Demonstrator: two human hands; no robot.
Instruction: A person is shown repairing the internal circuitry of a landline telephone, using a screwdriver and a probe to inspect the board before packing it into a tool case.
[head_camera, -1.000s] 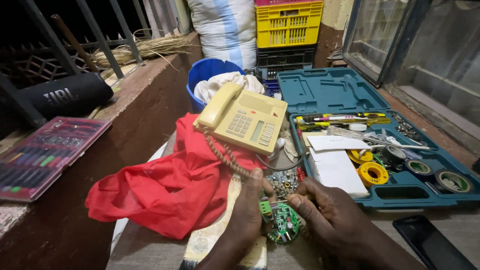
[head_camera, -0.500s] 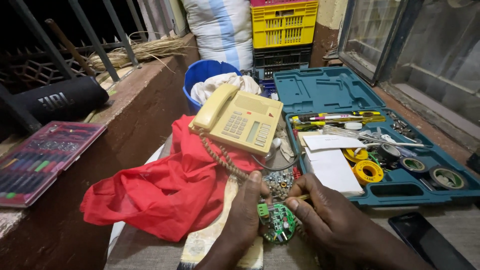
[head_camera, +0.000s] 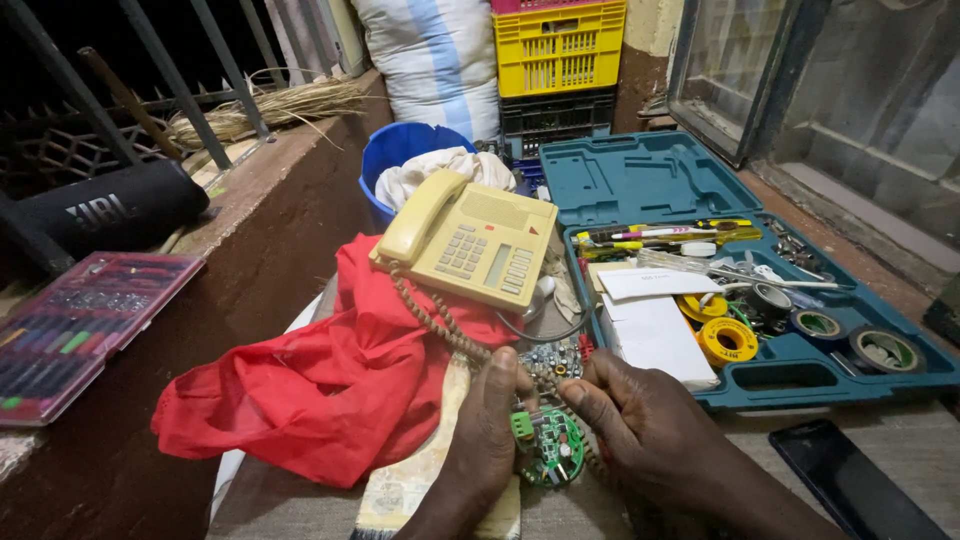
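**Ana:** What is in the hands?

**Ben:** A small round green board (head_camera: 550, 447). It sits low in the middle of the frame, right between both hands. It has tiny silver and white parts on top, and a bright green block on its left edge.

**Ana:** How do the hands hold it?

**Ben:** The left hand (head_camera: 487, 432) comes up from the bottom. Its fingers are bent close together and pinch the board's left side, by the green block. The right hand (head_camera: 650, 432) comes in from the lower right. Its fingers are curled tight on the board's top right edge. So both hands are closed on the board.

**Ana:** What is under it?

**Ben:** A pale cloth (head_camera: 420, 490) on the table (head_camera: 740, 430).

**Ana:** And around it?

**Ben:** Just above the hands is a little pile of grey bits (head_camera: 551, 359). A yellow phone (head_camera: 470, 237) lies in the middle, partly on a red cloth (head_camera: 330, 385) that spreads to the left. The phone's curly cord (head_camera: 440, 325) runs down toward the left hand. To the right is an open teal case (head_camera: 640, 180) with yellow tape rolls (head_camera: 727, 341), white paper (head_camera: 655, 335) and pens. A dark phone (head_camera: 855, 485) lies at the lower right. A clear box (head_camera: 75, 335) with small parts is at the far left, on a ledge.
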